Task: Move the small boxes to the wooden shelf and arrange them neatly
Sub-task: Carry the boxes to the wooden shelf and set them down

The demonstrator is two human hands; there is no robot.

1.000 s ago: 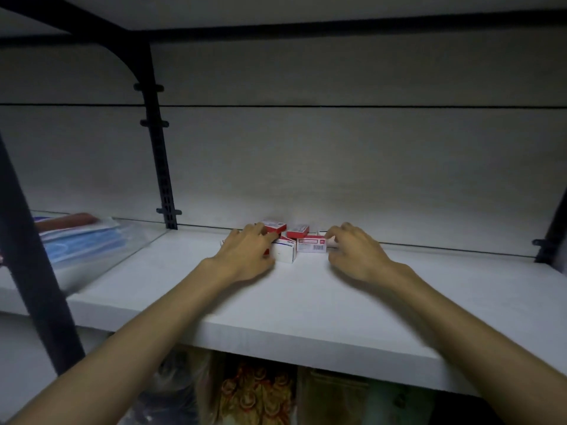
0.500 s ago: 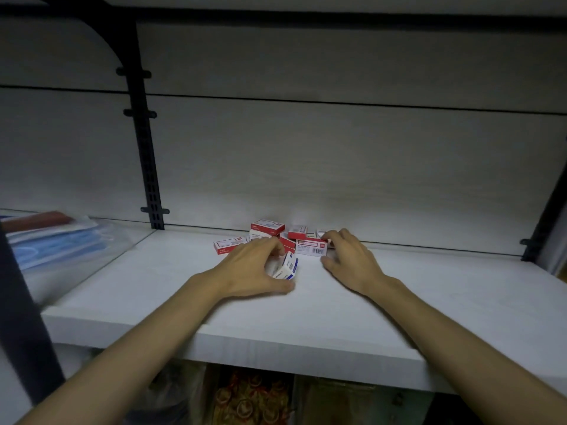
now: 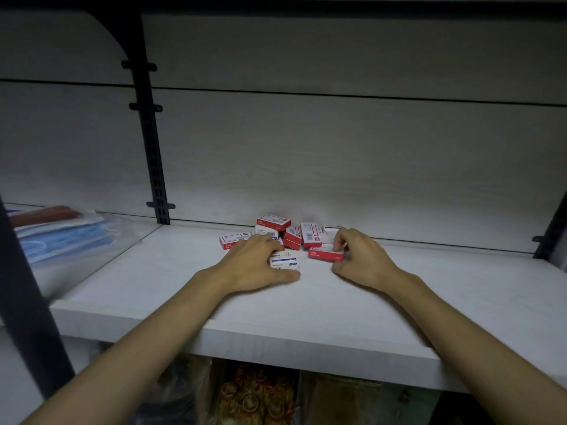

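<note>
Left hand point(image 3: 251, 265) grips white box point(image 3: 284, 261) between fingers and thumb; right hand point(image 3: 360, 259) pinches red box point(image 3: 325, 254); loose boxes point(image 3: 293, 234) just beyond fingertips.

two bare forearms, no sleeves in view, left hand point(image 3: 254, 265), right hand point(image 3: 362, 260), short fingernails

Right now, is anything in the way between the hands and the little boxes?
Nothing visible is. The left hand already grips a white box, and the right hand pinches a red box. The other boxes lie jumbled just behind, on the wooden shelf.
</note>
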